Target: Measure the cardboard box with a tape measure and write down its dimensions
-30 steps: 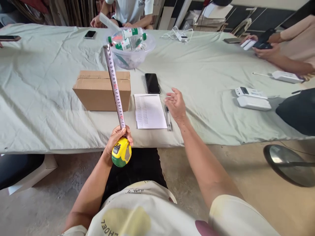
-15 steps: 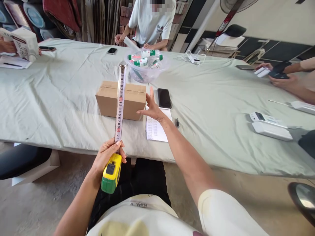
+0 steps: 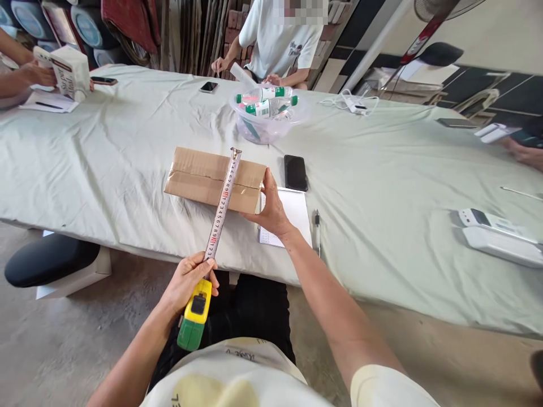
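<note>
My left hand point(image 3: 190, 281) pinches the extended blade of a yellow and green tape measure point(image 3: 197, 308) just above its case. The printed metal blade point(image 3: 221, 210) slants away from me across a brown cardboard box point(image 3: 197, 172), its hooked end at the box's far side. Whether the blade touches the box I cannot tell. My right hand point(image 3: 274, 209) grips the box's right end, the thumb at the near lower edge and the fingers at the far corner. The box's seamed face is turned up toward me.
Beside my right hand lie a white notepad point(image 3: 297, 212), a pen point(image 3: 318, 232) and a black phone point(image 3: 296, 173). Farther back stands a clear basin point(image 3: 265, 133) of plastic bottles. A white device point(image 3: 500, 234) is at right. Other people sit around the cloth-covered table point(image 3: 382, 186).
The box has tipped so its seamed top faces me more, and my right hand has closed on its end. The blade's hooked end has come lower, nearer the box. The view has shifted left.
</note>
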Motion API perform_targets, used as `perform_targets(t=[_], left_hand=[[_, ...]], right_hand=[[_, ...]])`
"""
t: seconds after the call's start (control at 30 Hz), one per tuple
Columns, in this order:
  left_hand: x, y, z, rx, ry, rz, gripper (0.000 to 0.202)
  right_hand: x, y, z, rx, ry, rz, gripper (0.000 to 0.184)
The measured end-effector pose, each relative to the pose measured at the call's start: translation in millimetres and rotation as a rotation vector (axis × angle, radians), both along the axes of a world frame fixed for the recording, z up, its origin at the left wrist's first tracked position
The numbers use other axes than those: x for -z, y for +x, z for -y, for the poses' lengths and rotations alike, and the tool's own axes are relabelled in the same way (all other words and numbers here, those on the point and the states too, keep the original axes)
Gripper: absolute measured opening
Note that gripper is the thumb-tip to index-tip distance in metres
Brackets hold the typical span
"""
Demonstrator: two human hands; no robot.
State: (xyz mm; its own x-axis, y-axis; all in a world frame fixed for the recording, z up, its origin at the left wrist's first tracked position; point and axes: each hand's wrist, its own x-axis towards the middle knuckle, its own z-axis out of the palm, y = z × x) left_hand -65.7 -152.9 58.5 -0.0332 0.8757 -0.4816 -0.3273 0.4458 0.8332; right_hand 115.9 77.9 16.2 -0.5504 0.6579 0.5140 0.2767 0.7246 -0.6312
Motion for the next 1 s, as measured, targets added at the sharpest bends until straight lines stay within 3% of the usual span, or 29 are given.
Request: perform_targets(t=[0.3,0.8,1.0], left_hand=[[2.5,3,10,0.008,-0.060,0.042,0.042],[12.8,3,3,0.001,-0.017,0.079,0.037],[9.9,-5,4,0.010,0.020,0.021,0.032]], right_hand=[[0.0,0,1,0.014,-0.029,0.026,0.130],[-11.5,-1,3,0.012,-0.194,0.008,0.137],[-13.7,-1,-2,0.007,-0.216,-0.033,0.138]])
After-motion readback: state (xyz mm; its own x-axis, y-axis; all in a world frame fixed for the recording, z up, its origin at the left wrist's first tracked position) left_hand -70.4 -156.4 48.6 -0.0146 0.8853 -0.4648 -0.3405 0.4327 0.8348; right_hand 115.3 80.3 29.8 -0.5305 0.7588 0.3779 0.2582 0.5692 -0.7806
